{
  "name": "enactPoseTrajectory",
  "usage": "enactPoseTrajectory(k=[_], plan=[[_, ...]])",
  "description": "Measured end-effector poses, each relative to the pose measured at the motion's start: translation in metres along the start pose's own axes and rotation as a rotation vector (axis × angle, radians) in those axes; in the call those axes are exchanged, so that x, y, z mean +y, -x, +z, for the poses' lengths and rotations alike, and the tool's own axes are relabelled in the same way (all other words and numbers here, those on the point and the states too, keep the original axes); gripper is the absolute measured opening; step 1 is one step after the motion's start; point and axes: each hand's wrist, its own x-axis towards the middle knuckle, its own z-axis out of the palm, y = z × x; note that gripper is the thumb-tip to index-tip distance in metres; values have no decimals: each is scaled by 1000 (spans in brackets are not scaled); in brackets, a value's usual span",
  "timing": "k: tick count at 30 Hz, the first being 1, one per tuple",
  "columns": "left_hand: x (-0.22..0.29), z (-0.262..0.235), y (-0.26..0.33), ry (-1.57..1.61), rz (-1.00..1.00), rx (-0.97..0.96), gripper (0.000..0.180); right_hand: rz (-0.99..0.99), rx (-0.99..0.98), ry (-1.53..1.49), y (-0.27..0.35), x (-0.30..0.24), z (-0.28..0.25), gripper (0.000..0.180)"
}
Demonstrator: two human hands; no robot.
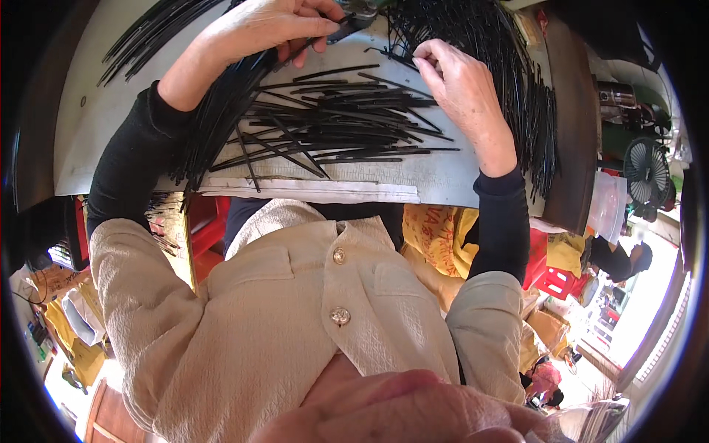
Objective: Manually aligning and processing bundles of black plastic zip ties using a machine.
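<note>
My left hand (258, 29) is at the top of the view, closed around a dark tool (347, 26) and a bundle of thin black strips (214, 118) that runs down under my wrist. My right hand (461, 85) rests on the grey worktop (436, 173), its fingertips pinching a black strip at the edge of a loose heap of cut black strips (340, 122). A larger fan of long black strips (517, 74) lies behind and to the right of my right hand.
Another bunch of black strips (148, 33) lies at the top left. A brown board (572, 118) borders the worktop on the right. A small fan (648, 173) stands far right. Red crates (210, 225) and yellow sacks (436, 240) sit under the table.
</note>
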Motion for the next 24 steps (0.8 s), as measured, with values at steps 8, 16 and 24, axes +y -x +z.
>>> enactPoseTrajectory(k=[8, 16, 24], plan=[[-27, -4, -9, -66, 125, 98, 38, 274, 124, -721, -20, -29, 4, 12], [-27, -4, -7, -11, 125, 121, 39, 227, 334, -1306, -43, -45, 23, 11], [-29, -8, -9, 80, 125, 148, 34, 320, -3, -879, -34, -49, 27, 19]])
